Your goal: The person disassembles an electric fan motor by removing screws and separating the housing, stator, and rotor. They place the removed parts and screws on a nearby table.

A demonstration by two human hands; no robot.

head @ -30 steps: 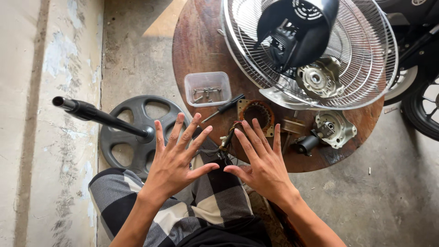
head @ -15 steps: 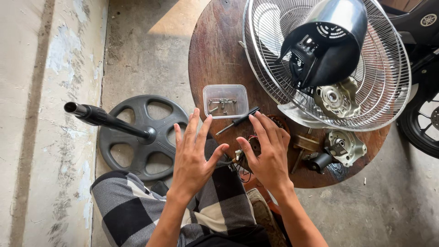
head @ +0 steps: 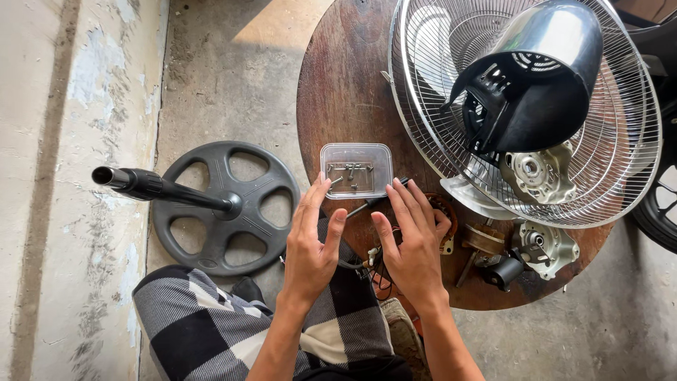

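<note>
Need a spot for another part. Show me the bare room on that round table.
Free: the table top left of the fan guard, beyond the screw box. Crowded: the near edge, where both hands, screwdriver, wiring and motor parts sit close together.

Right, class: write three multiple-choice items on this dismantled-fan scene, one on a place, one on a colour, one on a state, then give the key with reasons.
1. Where does the clear plastic box stand?
A. on the floor
B. on the round wooden table, just beyond the fingertips
C. inside the wire fan guard

2. What colour is the round fan base on the floor?
A. dark grey
B. white
C. red

3. How are the left hand and right hand?
A. both closed in fists
B. both open, fingers stretched out
C. one gripping the screwdriver

Key: 1 B, the box with small screws sits on the tabletop beside the wire fan guard. 2 A, its spoked disc is dark grey. 3 B, fingers are extended; the screwdriver lies ungripped.
</note>
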